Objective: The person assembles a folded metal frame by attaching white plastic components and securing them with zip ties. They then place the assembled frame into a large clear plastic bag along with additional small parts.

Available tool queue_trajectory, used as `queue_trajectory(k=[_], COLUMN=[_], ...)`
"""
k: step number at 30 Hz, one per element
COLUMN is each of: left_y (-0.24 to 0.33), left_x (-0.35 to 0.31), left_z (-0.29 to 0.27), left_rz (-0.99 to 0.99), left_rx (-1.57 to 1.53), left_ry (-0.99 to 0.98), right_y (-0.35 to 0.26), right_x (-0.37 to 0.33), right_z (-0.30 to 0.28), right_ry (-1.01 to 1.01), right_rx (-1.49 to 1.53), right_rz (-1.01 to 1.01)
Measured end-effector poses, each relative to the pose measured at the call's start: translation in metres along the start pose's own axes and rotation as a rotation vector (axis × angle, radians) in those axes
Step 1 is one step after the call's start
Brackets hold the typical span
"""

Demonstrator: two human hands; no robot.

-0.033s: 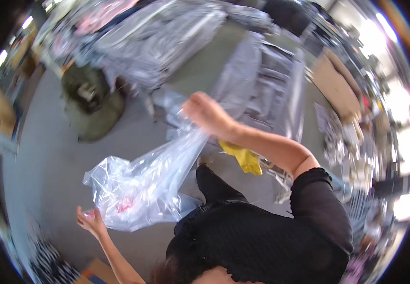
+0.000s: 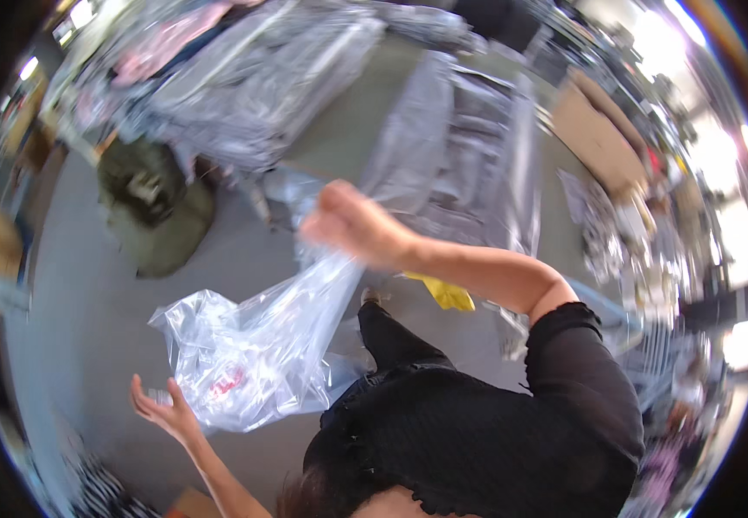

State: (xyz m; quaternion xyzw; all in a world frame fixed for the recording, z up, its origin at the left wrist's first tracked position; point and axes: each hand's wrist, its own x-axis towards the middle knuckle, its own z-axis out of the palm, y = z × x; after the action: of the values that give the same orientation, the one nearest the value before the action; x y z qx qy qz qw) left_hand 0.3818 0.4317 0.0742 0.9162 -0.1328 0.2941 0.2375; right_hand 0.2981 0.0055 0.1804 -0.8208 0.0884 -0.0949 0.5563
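Observation:
A clear plastic bag [image 2: 253, 354] with a small red print hangs in front of my black-clothed body, stretched between upper right and lower left. My right hand [image 2: 352, 226] is closed like a fist at its gathered upper end; motion blur smears the fingers. Beside the bag's lower left edge is my left hand [image 2: 167, 413], its fingers spread and the thumb apart. A bit of film shows between that thumb and the fingers, and I see no firm grip on it. Below my right forearm a piece of yellow material [image 2: 445, 292] is partly covered.
Grey garments in clear plastic [image 2: 469, 147] lie on the greenish table [image 2: 348, 112], with a larger bagged pile [image 2: 262, 86] to their left. An olive-green cloth-like heap [image 2: 154, 207] stands at the left. A cardboard box [image 2: 599, 129] sits at the right.
My right hand has shifted slightly left and covers more of the yellow material. My left fingers are spread wider, and the red bit seen between them is out of sight. The whole view has shifted a little.

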Motion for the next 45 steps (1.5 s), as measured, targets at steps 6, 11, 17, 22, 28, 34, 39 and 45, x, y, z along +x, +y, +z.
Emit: queue_trajectory(k=[6, 11, 17, 22, 28, 34, 39, 45], left_y=[0.209, 0.225, 0.298, 0.33, 0.319, 0.258, 0.315, 0.406], left_x=[0.048, 0.135, 0.164, 0.171, 0.222, 0.417, 0.416, 0.329], left_z=[0.06, 0.073, -0.04, -0.025, 0.053, 0.184, 0.251, 0.276], left_rz=[0.778, 0.3, -0.19, 0.429, 0.809, 0.881, 0.756, 0.64], left_rx=[-0.51, -0.827, -1.368, -0.685, 0.459, 0.393, 0.105, -0.292], left_ry=[-0.304, -0.499, -1.348, -1.775, -1.0, -0.328, -0.319, -0.404], right_y=[-0.066, -0.052, 0.064, 0.086, 0.11, 0.095, -0.042, -0.059], right_x=[-0.076, -0.065, -0.153, -0.26, -0.224, -0.199, -0.137, -0.16], right_z=[-0.015, -0.103, -0.277, -0.301, -0.247, -0.316, -0.491, -0.524], right_ry=[0.062, 0.375, 0.547, 0.653, 0.464, -0.057, 0.516, 0.719], right_rx=[-0.176, -0.891, -1.297, -0.118, 0.696, -1.046, -1.738, -1.87], right_rz=[-0.373, -0.231, 0.547, 1.302, 0.9, 0.409, 0.316, 0.45])
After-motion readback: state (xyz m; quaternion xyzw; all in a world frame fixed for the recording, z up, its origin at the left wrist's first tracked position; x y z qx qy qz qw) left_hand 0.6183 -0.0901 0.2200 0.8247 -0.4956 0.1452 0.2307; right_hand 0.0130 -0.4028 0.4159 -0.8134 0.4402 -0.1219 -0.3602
